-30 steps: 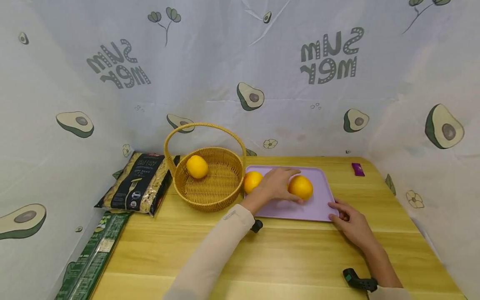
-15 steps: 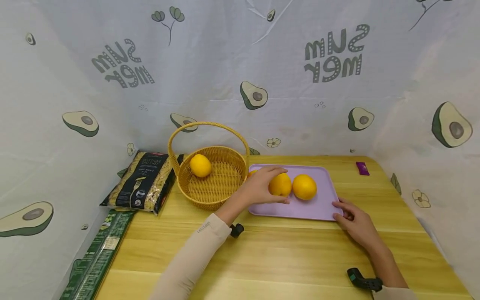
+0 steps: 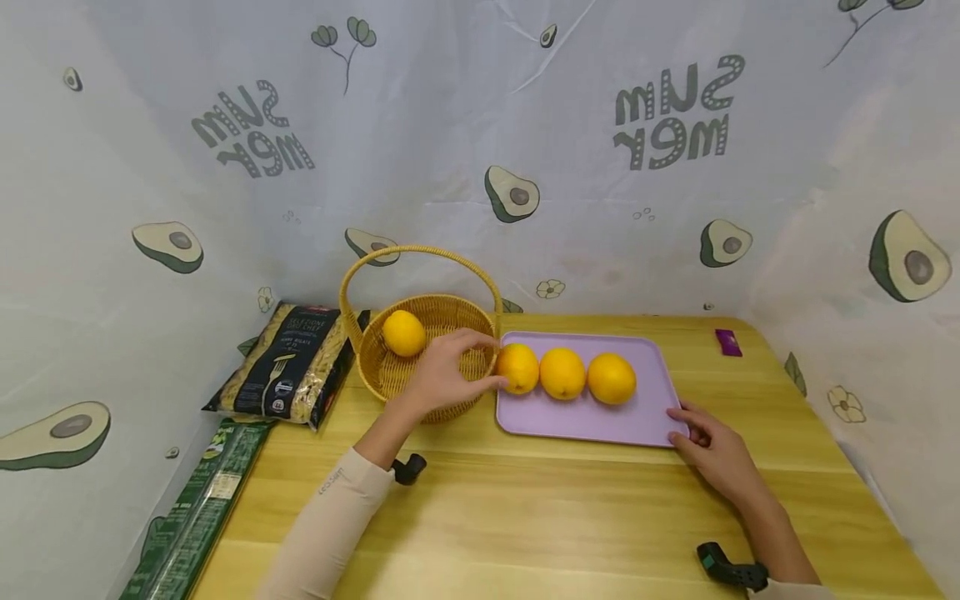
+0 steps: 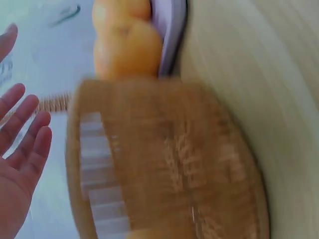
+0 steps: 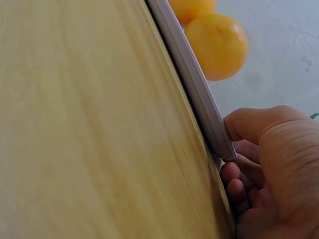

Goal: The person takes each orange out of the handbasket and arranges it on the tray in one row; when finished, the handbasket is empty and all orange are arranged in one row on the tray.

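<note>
My left hand [image 3: 438, 379] is over the front right of the wicker basket [image 3: 390, 406], its fingers spread and nothing between them. In the left wrist view the hand [image 4: 20, 154] is beside the blurred basket, palm showing. One orange [image 3: 403, 333] sits at the left inside the basket. On the lilac tray [image 3: 600, 427] three oranges stand in a row: a left one [image 3: 519, 369] near my left fingertips, a middle one [image 3: 562, 373] and a right one [image 3: 611, 378]. My right hand [image 3: 716, 454] grips the tray's front right corner, thumb on top, fingers curled below the edge.
A bag of pasta [image 3: 288, 362] lies left of the basket, with a long green packet [image 3: 198, 508] in front of it. A small purple wrapped piece [image 3: 727, 342] lies at the back right of the wooden table [image 3: 525, 517]. A printed cloth [image 3: 435, 125] hangs behind.
My left hand has moved left from among the oranges on the tray to over the basket, uncovering the left and middle oranges. The right hand stays at the tray corner.
</note>
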The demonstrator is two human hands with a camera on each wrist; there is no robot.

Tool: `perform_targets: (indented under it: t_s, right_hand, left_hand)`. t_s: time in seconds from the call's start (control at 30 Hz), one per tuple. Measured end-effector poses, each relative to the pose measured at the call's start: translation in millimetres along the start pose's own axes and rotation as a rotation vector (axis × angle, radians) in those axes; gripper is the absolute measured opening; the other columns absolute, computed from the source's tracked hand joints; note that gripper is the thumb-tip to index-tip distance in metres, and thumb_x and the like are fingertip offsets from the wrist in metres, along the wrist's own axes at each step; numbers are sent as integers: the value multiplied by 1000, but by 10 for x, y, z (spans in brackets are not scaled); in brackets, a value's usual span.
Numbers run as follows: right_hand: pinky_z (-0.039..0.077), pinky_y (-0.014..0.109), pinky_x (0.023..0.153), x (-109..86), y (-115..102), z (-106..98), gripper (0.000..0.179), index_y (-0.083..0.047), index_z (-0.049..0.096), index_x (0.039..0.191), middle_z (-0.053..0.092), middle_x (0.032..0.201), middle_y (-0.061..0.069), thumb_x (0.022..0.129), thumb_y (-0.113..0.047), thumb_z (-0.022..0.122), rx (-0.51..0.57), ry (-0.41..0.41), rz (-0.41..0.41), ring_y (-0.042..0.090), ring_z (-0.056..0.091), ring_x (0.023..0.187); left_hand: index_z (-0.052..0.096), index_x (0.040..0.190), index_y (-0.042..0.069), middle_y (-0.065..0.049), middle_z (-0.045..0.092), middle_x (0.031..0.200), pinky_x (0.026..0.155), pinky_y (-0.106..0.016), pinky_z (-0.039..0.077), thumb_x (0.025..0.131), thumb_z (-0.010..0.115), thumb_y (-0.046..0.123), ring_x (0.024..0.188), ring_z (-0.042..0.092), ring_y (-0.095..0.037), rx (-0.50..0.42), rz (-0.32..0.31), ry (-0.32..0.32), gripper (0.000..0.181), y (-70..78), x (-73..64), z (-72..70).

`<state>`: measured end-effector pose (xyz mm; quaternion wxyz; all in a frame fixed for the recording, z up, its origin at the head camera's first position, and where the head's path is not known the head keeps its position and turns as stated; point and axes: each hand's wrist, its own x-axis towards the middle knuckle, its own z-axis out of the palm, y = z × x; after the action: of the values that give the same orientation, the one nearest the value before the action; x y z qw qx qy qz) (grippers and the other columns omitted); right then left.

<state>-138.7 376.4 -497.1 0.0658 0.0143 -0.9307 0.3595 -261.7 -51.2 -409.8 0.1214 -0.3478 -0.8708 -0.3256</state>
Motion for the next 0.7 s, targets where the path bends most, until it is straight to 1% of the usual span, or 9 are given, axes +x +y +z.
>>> perform_targets:
  t_s: [0.07,0.13,0.23,0.4,0.53,0.6,0.7]
  right_hand:
    - [31,19,67,1,-2,-1,43,3,63,136,47,149,34,101,-22,67,-1,4,0,5,42,80]
    - [31,19,67,2,-4,0,43,3,63,136,48,148,34,101,-22,67,-1,5,-1,5,42,80]
    - [32,18,67,-2,-2,5,43,3,63,136,47,149,34,102,-22,66,-1,-3,-2,5,42,80]
    - [32,18,67,-2,4,12,42,3,63,136,46,151,34,102,-22,65,1,-10,-2,5,43,80]
    - [32,18,68,4,8,13,43,3,63,137,45,151,33,102,-23,65,3,-11,5,5,43,82]
    - [32,18,68,3,8,11,43,3,63,137,45,151,34,102,-23,66,6,-9,8,5,43,82]
    - [32,19,68,-7,11,7,44,3,62,137,45,151,34,102,-22,66,8,-8,10,5,42,82]
  left_hand:
    - [72,123,12,-3,72,123,100,-42,54,79,86,51,115,67,-25,30,-39,33,60,-108,-24,-102]
    - [71,125,13,-4,70,127,103,-44,53,79,86,52,119,64,-25,73,-96,57,62,-226,-51,-186]
    - [69,128,13,-8,66,134,108,-49,49,79,86,53,128,58,-31,118,-170,65,66,-408,-96,-268]
    - [65,135,13,-12,55,146,111,-58,45,78,86,57,139,47,-38,183,-268,23,75,-646,-176,-333]
    - [59,143,15,-13,46,154,111,-61,44,77,86,58,145,39,-40,242,-340,-10,83,-801,-231,-368]
    - [57,145,15,-14,42,158,111,-62,43,77,87,54,146,36,-42,266,-361,-31,85,-860,-248,-379]
    - [55,147,14,-14,37,161,113,-63,41,78,88,48,148,32,-43,294,-371,-71,84,-930,-258,-378]
